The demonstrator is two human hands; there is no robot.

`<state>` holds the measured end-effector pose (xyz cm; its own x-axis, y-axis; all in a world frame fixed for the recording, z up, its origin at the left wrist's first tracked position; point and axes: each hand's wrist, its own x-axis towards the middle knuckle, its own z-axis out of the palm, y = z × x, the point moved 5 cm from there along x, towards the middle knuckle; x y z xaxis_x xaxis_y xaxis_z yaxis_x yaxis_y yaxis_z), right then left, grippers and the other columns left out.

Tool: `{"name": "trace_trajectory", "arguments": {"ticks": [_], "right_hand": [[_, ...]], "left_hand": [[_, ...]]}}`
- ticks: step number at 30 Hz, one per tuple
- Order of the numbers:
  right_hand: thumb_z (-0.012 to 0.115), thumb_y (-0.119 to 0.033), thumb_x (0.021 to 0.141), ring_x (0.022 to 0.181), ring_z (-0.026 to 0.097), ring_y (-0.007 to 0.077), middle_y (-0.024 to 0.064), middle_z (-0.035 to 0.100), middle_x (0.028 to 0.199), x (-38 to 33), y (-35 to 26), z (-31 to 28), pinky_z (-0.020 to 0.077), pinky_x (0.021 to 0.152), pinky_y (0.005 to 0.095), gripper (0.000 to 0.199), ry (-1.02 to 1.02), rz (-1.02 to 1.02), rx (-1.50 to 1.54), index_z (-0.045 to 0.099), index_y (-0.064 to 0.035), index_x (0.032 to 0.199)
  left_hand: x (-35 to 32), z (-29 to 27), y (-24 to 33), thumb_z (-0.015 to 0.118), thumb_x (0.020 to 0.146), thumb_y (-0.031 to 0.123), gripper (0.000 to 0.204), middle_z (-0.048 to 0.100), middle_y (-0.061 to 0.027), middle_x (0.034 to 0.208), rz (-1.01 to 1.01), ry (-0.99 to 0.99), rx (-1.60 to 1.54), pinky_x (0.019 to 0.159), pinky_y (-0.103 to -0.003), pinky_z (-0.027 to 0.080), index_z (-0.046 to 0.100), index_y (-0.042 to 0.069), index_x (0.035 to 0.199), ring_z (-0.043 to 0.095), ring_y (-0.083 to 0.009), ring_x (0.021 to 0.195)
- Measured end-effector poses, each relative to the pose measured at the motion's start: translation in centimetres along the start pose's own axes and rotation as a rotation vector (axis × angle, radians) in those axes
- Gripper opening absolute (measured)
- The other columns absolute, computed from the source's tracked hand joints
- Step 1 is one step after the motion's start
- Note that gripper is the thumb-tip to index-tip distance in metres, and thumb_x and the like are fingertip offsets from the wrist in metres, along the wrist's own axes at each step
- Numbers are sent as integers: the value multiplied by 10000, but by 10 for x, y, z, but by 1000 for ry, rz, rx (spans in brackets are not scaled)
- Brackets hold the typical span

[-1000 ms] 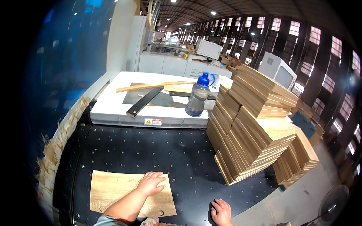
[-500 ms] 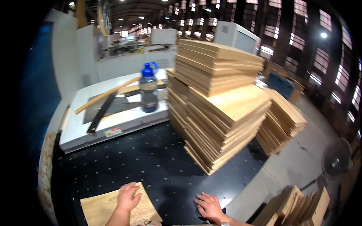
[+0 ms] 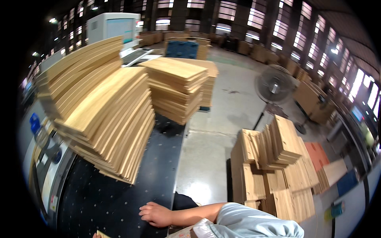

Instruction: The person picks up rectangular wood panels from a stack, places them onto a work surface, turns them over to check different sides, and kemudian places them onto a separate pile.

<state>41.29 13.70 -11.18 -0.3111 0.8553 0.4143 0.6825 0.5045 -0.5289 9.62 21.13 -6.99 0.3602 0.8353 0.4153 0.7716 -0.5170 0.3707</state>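
Since a moment ago, the view is swinging right, leaving the small wooden board as a sliver beside the left hand, whose grip I cannot tell. Right hand is resting flat, fingers loose, holding nothing, on the black table, just below the tall board stack.

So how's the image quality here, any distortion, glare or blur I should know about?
Head view: strong fisheye bending, so the stacked wooden boards and table edge curve, with black vignette at the corners; the windows are blown out bright and the concrete floor shows soft glare; the right hand is fairly sharp, while the far left rim smears.
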Motion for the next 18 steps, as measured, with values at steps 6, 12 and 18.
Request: {"name": "trace_trajectory", "arguments": {"ticks": [6,12,18], "right_hand": [[613,-93,665,1047,521,275,84,590,982,5,-1,13,370,910,399,169,103,-65,26,610,-51,829],[616,-120,618,847,501,244,38,563,812,-1,6,19,372,767,356,72,222,-77,-17,596,-98,684],[612,-112,619,835,499,252,47,545,791,1,-1,10,375,760,355,62,253,-87,-31,587,-93,672]], "left_hand": [[0,-8,0,576,867,169,280,592,-244,1073,93,0,70,938,-427,427,611,-50,1038,553,-390,1016],[6,-3,8,616,818,155,260,618,-244,1002,65,30,78,892,-438,450,636,-45,983,576,-399,952],[4,-5,8,585,832,152,267,615,-251,998,113,5,81,883,-437,451,626,-58,992,573,-405,953]]}}
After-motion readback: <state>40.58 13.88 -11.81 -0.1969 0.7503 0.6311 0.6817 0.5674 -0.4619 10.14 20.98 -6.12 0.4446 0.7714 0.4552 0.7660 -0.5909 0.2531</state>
